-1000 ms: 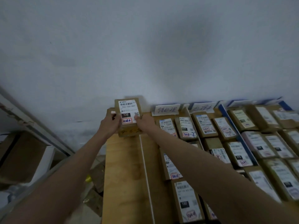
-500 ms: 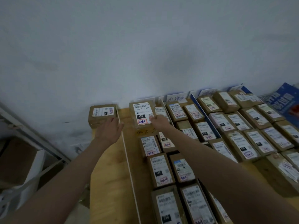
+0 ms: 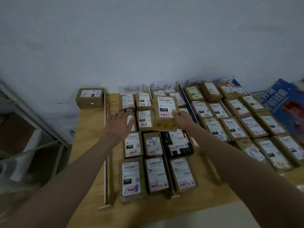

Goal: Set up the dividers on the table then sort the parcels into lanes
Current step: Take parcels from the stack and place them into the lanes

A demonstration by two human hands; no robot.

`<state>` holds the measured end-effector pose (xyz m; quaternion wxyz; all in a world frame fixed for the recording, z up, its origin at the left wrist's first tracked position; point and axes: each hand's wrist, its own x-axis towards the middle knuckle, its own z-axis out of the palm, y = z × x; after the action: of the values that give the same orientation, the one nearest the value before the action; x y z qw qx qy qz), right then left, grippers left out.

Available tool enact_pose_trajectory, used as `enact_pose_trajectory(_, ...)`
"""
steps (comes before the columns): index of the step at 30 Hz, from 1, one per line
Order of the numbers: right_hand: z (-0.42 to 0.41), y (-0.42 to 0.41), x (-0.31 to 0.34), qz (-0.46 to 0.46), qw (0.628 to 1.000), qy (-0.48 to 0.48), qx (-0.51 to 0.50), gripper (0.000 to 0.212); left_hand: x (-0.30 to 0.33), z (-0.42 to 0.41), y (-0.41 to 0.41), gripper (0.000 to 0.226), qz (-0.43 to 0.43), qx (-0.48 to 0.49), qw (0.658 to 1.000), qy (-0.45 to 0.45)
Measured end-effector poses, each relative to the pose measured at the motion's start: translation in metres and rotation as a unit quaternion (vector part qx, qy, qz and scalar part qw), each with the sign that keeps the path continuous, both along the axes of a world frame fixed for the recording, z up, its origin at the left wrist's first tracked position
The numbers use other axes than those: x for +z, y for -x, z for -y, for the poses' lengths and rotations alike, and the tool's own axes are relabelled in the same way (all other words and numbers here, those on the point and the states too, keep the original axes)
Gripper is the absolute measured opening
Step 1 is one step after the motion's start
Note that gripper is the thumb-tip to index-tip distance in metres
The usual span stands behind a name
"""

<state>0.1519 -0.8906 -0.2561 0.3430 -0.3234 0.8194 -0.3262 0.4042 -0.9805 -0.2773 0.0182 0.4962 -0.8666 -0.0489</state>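
My right hand [image 3: 181,119] grips a brown parcel [image 3: 165,112] with a white label marked 122, held above the second lane's far parcels. My left hand [image 3: 119,125] hovers open, fingers spread, over the first lane's parcels. A white divider [image 3: 105,145] runs down the wooden table [image 3: 92,145] on the left; a blue divider [image 3: 186,102] stands further right. Rows of labelled brown parcels fill the lanes, among them one marked 010 [image 3: 130,178]. A lone parcel [image 3: 90,97] lies left of the white divider at the wall.
Handwritten lane signs [image 3: 133,89] lean on the white wall behind the lanes. A blue printed board [image 3: 286,102] lies at the far right. A metal shelf frame [image 3: 29,116] and cardboard boxes stand left of the table.
My right hand has carried the 122 parcel rightward from the table's left corner over the lanes. My left hand let go of it and now hovers open. The view has shifted right.
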Motion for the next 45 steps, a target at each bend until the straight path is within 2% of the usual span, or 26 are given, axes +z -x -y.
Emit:
enact_pose_trajectory(6, -0.092, 0.053, -0.004, -0.015, 1.0, -0.002, 0.016, 0.043, -0.008, -0.091, 0.047, 0.057, 0.014, 0.019, 0.999, -0.025)
enact_pose_trajectory(11, -0.162, 0.087, -0.018, -0.025, 1.0, 0.009, 0.003, 0.04, -0.022, -0.153, 0.089, 0.055, -0.009, -0.006, 0.999, -0.044)
enact_pose_trajectory(20, -0.245, 0.12, -0.065, -0.004, 0.997, -0.075, -0.008, 0.041, -0.05, -0.215, 0.128, 0.059, 0.027, -0.021, 0.998, -0.061)
enact_pose_trajectory(27, -0.256, 0.117, -0.104, 0.015, 0.994, -0.109, 0.017, 0.038, -0.073, -0.227, 0.128, 0.06, 0.044, -0.016, 0.996, -0.07)
enact_pose_trajectory(41, -0.233, 0.153, -0.189, 0.011, 0.988, -0.144, 0.053, 0.045, -0.098, -0.226, 0.125, 0.056, 0.024, 0.001, 0.997, -0.067)
enact_pose_trajectory(45, -0.232, 0.148, -0.187, -0.005, 0.984, -0.168, 0.052, 0.039, -0.098, -0.223, 0.125, 0.055, 0.02, 0.0, 0.998, -0.065)
